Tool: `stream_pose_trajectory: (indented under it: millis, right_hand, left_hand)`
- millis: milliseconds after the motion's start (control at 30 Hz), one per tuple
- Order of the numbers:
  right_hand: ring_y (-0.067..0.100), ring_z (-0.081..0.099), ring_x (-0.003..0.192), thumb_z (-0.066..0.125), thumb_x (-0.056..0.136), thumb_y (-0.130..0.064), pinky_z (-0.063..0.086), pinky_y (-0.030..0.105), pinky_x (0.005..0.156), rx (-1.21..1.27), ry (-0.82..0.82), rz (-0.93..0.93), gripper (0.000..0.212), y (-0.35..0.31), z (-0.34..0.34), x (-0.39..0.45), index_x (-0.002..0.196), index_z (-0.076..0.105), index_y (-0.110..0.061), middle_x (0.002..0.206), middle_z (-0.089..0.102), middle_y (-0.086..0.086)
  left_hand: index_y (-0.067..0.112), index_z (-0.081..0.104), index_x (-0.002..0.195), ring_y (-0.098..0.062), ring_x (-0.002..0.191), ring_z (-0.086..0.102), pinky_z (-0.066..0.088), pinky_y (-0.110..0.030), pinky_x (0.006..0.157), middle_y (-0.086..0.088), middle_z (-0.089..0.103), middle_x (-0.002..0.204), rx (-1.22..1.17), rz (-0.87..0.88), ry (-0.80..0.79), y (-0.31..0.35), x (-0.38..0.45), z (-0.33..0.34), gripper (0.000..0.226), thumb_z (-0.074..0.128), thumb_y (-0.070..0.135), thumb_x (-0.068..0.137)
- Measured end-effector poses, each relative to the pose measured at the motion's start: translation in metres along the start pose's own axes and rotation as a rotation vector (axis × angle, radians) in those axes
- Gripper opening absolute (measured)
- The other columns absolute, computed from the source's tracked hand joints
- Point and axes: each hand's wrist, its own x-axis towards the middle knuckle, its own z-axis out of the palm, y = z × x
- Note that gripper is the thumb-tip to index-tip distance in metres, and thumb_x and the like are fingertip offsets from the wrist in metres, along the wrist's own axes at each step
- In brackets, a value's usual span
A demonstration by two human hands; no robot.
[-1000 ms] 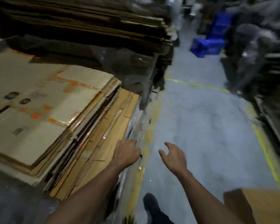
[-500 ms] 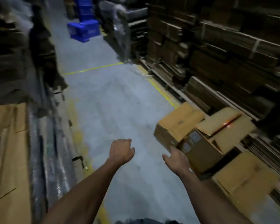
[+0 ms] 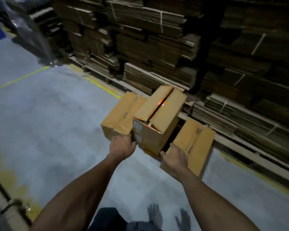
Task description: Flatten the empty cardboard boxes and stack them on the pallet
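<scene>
Three cardboard boxes [image 3: 155, 120] sit on the floor [image 3: 48, 130] against the far stacks of flattened cardboard [image 3: 157, 47]. Left hand [image 3: 122, 146] and right hand [image 3: 174, 157] reach with loose, empty fingers, probably to take the middle box.

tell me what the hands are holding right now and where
Nothing yet. The left hand and right hand reach, empty, toward the middle box.
</scene>
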Motion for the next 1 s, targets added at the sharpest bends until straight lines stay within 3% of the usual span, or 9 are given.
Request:
stream_pose_trajectory:
  millis: [333,500,800,1000]
  right_hand:
    - [0.03,0.037,0.142,0.055,0.098,-0.049,0.034,0.042,0.114,0.053,0.051,0.102,0.069,0.009,-0.053,0.157,0.154,0.034,-0.016,0.154,0.043,0.006]
    - [0.028,0.032,0.146,0.054,0.098,-0.052,0.03,0.043,0.118,0.084,0.009,0.216,0.073,-0.001,-0.048,0.274,0.157,0.027,-0.017,0.159,0.036,0.005]
    - [0.028,0.037,0.142,0.057,0.095,-0.05,0.03,0.039,0.115,0.149,-0.045,0.355,0.072,-0.014,-0.013,0.462,0.153,0.033,-0.015,0.155,0.041,0.008]
    - [0.035,0.035,0.143,0.059,0.09,-0.062,0.032,0.044,0.115,0.191,-0.084,0.473,0.098,0.008,0.033,0.559,0.159,0.012,-0.011,0.158,0.034,0.014]
  left_hand:
    - [0.015,0.057,0.131,-0.031,0.114,0.06,0.047,-0.039,0.094,-0.012,0.066,0.125,0.014,0.094,-0.055,0.068,0.187,0.001,0.045,0.047,0.044,0.098]
    - [0.013,0.052,0.137,-0.031,0.122,0.056,0.043,-0.04,0.102,-0.012,0.06,0.135,0.036,0.111,-0.146,0.064,0.326,0.028,0.05,0.045,0.046,0.099]
    - [0.009,0.045,0.139,-0.035,0.129,0.048,0.039,-0.042,0.106,-0.014,0.05,0.144,0.053,0.1,-0.29,0.054,0.528,0.1,0.055,0.041,0.048,0.101]
    - [0.005,0.026,0.147,-0.038,0.135,0.042,0.04,-0.049,0.104,-0.016,0.038,0.151,-0.013,-0.016,-0.386,0.045,0.608,0.164,0.09,0.056,0.066,0.088]
